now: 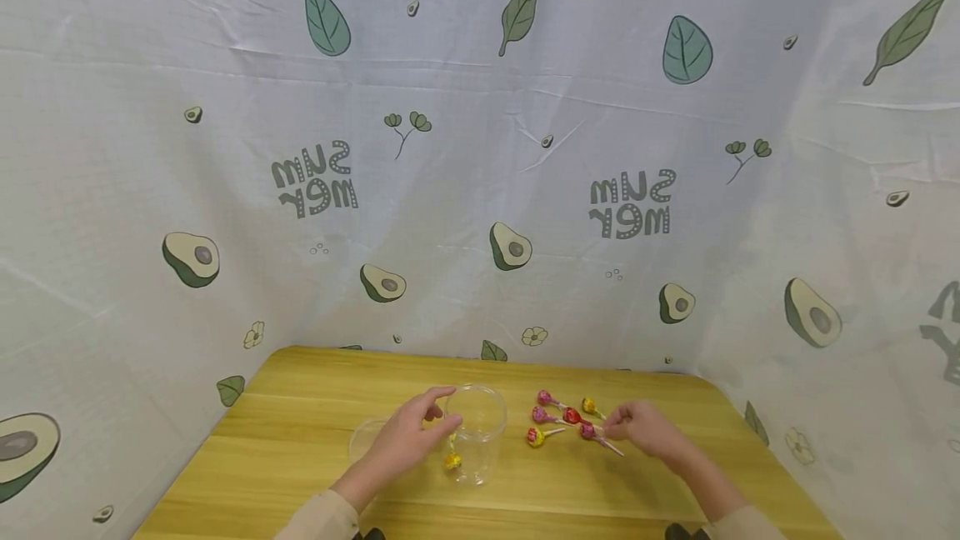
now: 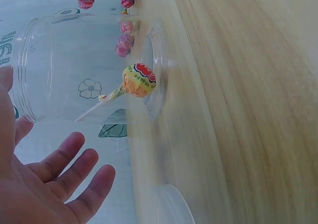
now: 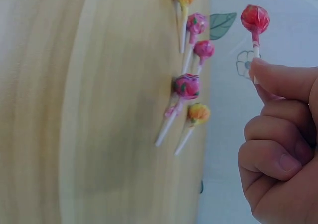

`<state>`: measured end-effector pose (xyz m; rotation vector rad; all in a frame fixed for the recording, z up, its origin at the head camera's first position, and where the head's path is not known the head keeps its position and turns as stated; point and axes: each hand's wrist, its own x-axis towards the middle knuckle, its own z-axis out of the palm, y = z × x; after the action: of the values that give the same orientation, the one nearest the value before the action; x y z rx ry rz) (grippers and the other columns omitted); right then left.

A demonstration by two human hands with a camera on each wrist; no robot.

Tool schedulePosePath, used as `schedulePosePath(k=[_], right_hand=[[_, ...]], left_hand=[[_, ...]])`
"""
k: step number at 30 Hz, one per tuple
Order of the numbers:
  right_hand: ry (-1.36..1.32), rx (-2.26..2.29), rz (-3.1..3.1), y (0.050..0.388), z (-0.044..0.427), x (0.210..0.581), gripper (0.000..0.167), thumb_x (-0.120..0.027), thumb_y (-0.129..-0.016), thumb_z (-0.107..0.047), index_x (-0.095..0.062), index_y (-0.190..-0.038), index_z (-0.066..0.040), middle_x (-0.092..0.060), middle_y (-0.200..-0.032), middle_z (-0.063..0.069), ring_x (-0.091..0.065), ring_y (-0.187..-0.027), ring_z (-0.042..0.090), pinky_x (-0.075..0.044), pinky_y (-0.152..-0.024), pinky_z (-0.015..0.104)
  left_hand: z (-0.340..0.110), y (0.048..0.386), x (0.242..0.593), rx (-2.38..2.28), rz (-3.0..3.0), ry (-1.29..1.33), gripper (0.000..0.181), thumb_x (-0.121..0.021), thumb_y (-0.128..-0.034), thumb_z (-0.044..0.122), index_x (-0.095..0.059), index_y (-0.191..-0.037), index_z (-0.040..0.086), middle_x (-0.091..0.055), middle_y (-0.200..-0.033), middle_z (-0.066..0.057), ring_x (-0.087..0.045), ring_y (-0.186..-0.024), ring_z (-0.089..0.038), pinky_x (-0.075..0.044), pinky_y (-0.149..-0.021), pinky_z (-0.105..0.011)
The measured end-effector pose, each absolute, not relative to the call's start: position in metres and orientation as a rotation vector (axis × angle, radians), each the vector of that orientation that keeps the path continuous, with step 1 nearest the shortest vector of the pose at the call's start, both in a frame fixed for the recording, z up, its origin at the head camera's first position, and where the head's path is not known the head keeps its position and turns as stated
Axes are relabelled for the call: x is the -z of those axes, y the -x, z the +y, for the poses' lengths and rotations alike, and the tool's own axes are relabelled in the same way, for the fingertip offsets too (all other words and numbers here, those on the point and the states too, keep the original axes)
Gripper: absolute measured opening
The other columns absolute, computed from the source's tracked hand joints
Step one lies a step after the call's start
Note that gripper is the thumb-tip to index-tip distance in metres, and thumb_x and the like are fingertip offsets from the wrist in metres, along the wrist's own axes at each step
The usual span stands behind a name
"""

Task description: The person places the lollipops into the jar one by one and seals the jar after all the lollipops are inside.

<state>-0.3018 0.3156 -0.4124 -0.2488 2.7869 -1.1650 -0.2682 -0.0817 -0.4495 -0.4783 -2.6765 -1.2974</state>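
Right hand (image 1: 643, 432) has its grip pinched tight on the stick of a red lollipop (image 3: 256, 19), lifted off the surface (image 1: 637, 482), candy end toward jar side. Left hand (image 1: 405, 437): grip loosely open, fingers spread beside the rim of a clear jar (image 1: 480, 450), nothing grasped; can't tell if they touch it. One yellow lollipop (image 2: 139, 80) leans inside jar. Five loose lollipops (image 3: 187, 86) lie close together under/near right hand, gap between them and jar. Round clear lid (image 2: 174, 206) left of jar, partly behind left arm. Back edge meets patterned curtain (image 1: 450, 190); jar well in from it, wood running on in front of lollipops.
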Motion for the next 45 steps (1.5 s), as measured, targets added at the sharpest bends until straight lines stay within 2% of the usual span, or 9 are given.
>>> schedulePosePath(k=[4,12,21,24,32,36,39,43,45], right_hand=[[0.363,1.120,2.778,0.304,0.314,0.403,0.014,-0.072,-0.090,-0.011,-0.070,-0.089,0.003,-0.068,-0.085,0.005,-0.054,-0.081,0.018,-0.043,-0.070,0.034],[0.554,1.070,2.716,0.313,0.309,0.388,0.016,-0.072,-0.090,-0.012,-0.070,-0.084,0.003,-0.054,-0.071,-0.002,-0.038,-0.063,0.012,-0.031,-0.053,0.026],[0.645,0.998,2.674,0.323,0.297,0.375,0.012,-0.071,-0.090,-0.013,-0.072,-0.085,-0.002,-0.041,-0.060,-0.007,-0.031,-0.051,0.007,-0.026,-0.047,0.023],[0.638,0.984,2.671,0.325,0.293,0.370,0.010,-0.070,-0.091,-0.013,-0.073,-0.087,-0.003,-0.044,-0.061,-0.006,-0.031,-0.053,0.008,-0.027,-0.048,0.024],[0.675,0.977,2.652,0.327,0.278,0.355,0.012,-0.071,-0.090,-0.011,-0.072,-0.089,0.000,-0.057,-0.070,-0.001,-0.037,-0.059,0.012,-0.031,-0.051,0.025],[0.719,0.965,2.630,0.333,0.272,0.352,0.011,-0.071,-0.090,-0.013,-0.072,-0.087,-0.002,-0.054,-0.067,-0.002,-0.035,-0.056,0.011,-0.030,-0.050,0.025],[0.742,0.954,2.607,0.338,0.267,0.349,0.013,-0.070,-0.091,-0.012,-0.072,-0.087,0.000,-0.045,-0.061,-0.006,-0.030,-0.052,0.009,-0.029,-0.049,0.024],[0.733,0.935,2.590,0.338,0.258,0.342,0.012,-0.070,-0.091,-0.011,-0.071,-0.089,0.000,-0.041,-0.060,-0.006,-0.031,-0.053,0.010,-0.032,-0.054,0.027],[0.739,0.932,2.583,0.338,0.254,0.337,0.012,-0.070,-0.092,-0.011,-0.071,-0.089,0.001,-0.044,-0.063,-0.004,-0.034,-0.057,0.011,-0.036,-0.059,0.030]], left_hand=[[-0.082,0.269,0.449,1.299,-2.678,0.483,0.057,-0.056,-0.0956,0.062,-0.053,-0.144,0.032,-0.062,-0.112,0.002,-0.059,-0.111,-0.024,-0.050,-0.084,-0.047],[-0.082,0.269,0.449,1.303,-2.685,0.492,0.058,-0.055,-0.0954,0.064,-0.053,-0.144,0.031,-0.063,-0.114,0.001,-0.059,-0.111,-0.026,-0.050,-0.083,-0.048],[-0.083,0.268,0.449,1.293,-2.680,0.482,0.059,-0.055,-0.0954,0.064,-0.053,-0.144,0.030,-0.063,-0.114,0.000,-0.059,-0.111,-0.025,-0.050,-0.084,-0.049],[-0.083,0.268,0.450,1.297,-2.678,0.483,0.059,-0.055,-0.0953,0.064,-0.052,-0.144,0.030,-0.063,-0.114,0.000,-0.059,-0.111,-0.026,-0.050,-0.083,-0.049],[-0.083,0.269,0.451,1.297,-2.686,0.472,0.060,-0.055,-0.0949,0.064,-0.052,-0.144,0.031,-0.062,-0.113,0.001,-0.059,-0.110,-0.024,-0.050,-0.084,-0.048],[-0.082,0.268,0.450,1.301,-2.688,0.465,0.059,-0.055,-0.0948,0.064,-0.052,-0.145,0.032,-0.062,-0.113,0.002,-0.058,-0.111,-0.023,-0.050,-0.084,-0.048],[-0.082,0.268,0.450,1.310,-2.686,0.464,0.059,-0.056,-0.0947,0.064,-0.052,-0.144,0.032,-0.062,-0.113,0.002,-0.059,-0.111,-0.023,-0.050,-0.085,-0.048],[-0.082,0.269,0.450,1.315,-2.683,0.467,0.059,-0.056,-0.0946,0.064,-0.052,-0.144,0.032,-0.062,-0.114,0.001,-0.059,-0.111,-0.024,-0.050,-0.084,-0.048],[-0.082,0.269,0.450,1.317,-2.681,0.470,0.059,-0.056,-0.0951,0.063,-0.052,-0.144,0.032,-0.062,-0.114,0.001,-0.059,-0.111,-0.024,-0.050,-0.084,-0.048]])
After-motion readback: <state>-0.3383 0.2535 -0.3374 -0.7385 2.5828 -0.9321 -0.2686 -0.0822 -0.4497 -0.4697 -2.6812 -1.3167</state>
